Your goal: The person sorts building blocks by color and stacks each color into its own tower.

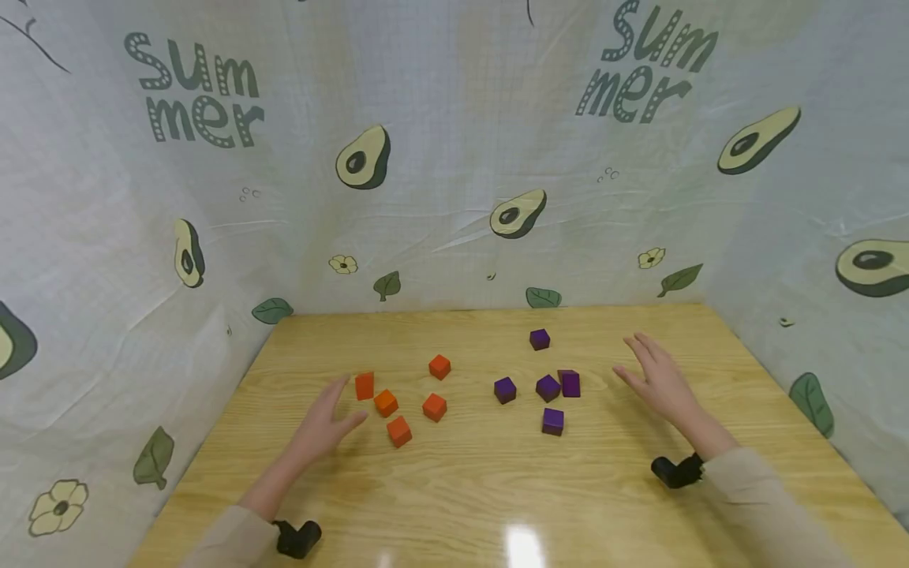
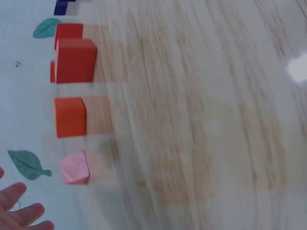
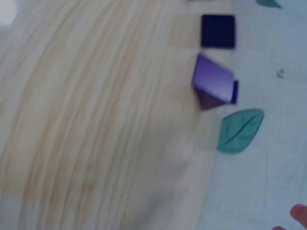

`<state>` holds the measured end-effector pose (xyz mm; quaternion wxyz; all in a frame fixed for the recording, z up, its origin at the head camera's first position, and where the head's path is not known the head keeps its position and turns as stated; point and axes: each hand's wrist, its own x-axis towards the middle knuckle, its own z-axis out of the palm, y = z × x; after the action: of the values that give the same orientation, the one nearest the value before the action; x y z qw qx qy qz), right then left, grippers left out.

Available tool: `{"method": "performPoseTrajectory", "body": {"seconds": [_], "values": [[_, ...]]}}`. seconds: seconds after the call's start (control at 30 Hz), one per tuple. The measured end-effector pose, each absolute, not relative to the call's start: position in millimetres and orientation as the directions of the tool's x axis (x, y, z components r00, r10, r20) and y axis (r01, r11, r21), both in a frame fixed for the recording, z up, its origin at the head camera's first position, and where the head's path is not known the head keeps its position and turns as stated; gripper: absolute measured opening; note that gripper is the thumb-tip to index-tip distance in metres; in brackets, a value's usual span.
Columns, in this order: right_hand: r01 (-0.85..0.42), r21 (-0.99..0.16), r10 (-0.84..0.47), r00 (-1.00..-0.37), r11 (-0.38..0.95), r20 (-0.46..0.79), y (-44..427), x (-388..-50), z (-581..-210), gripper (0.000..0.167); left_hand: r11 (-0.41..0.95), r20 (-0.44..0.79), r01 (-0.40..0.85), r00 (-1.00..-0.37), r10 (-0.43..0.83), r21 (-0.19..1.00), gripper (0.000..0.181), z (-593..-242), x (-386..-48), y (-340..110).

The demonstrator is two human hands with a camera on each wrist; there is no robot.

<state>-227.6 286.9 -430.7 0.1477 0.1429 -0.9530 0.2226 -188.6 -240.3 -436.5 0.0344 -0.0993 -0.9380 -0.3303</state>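
Note:
Several orange-red blocks (image 1: 399, 431) lie scattered on the left half of the table. Closest to my left hand (image 1: 321, 426) is an upright-looking orange block (image 1: 364, 386); the fingers reach beside it and hold nothing. On the right half sit several purple blocks (image 1: 548, 388), two of them close together. My right hand (image 1: 662, 385) hovers to their right, fingers extended and apart from the blocks. In the left wrist view, fingertips (image 2: 25, 211) show at the lower left, near a pinkish block (image 2: 75, 167). The right wrist view has a purple block (image 3: 213, 81) and a sliver of fingers (image 3: 300, 214).
The wooden table (image 1: 461, 489) carries a bright light reflection near its front. A pale cloth (image 1: 440, 95) printed with avocados, leaves and lettering rises behind it and along both sides. Black straps with small devices (image 1: 298, 539) sit on both wrists.

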Motion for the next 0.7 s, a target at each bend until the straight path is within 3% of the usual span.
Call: {"method": "performPoseTrajectory", "body": {"seconds": [0.13, 0.37, 0.7], "values": [[-0.330, -0.525, -0.153, -0.923, 0.784, 0.352, 264.5, -230.4, -424.8, 0.056, 0.713, 0.152, 0.196, -0.980, 0.126, 0.673, 0.062, -429.6, -191.8, -225.7], [-0.369, -0.661, -0.119, -0.912, 0.653, 0.391, 219.5, -235.8, -421.0, 0.045, 0.678, 0.144, 0.185, -0.983, 0.118, 0.712, 0.057, -426.0, -195.5, -197.6], [-0.389, -0.733, -0.158, -0.917, 0.558, 0.366, 158.9, -241.1, -417.5, 0.042, 0.676, 0.154, 0.235, -0.972, 0.178, 0.699, 0.050, -433.2, -199.3, -177.4]]}}
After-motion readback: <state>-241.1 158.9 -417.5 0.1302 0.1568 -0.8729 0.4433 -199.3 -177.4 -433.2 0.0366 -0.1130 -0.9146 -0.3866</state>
